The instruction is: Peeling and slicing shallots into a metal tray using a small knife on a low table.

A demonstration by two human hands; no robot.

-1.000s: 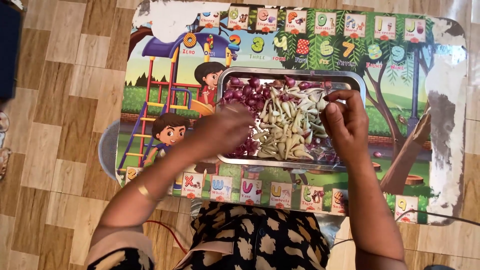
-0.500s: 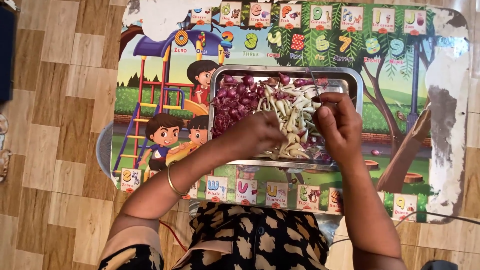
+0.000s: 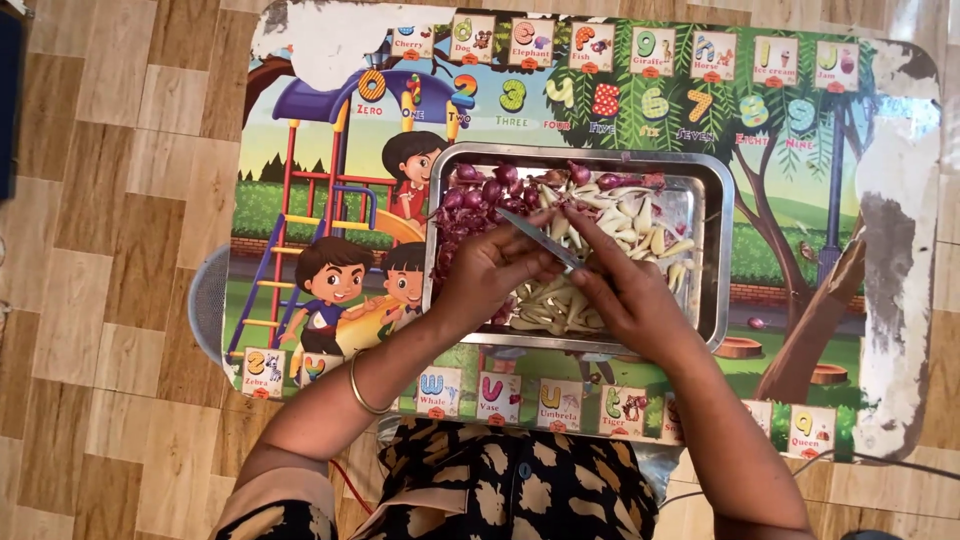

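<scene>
Garlic (image 3: 610, 235) is lying mostly peeled in the tray (image 3: 716, 250) beside purple shallots (image 3: 478, 195), while the right hand (image 3: 625, 290) is gripping a knife (image 3: 535, 240) and the left hand (image 3: 490, 270) is pinching a clove.

A home: a children's picture table (image 3: 300, 150) on a wood-pattern floor (image 3: 110, 200), with a steel tray (image 3: 722, 250) of shallots

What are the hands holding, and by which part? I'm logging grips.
A small knife, gripped at its handle end between left hand and right hand; which one holds it is unclear.
</scene>
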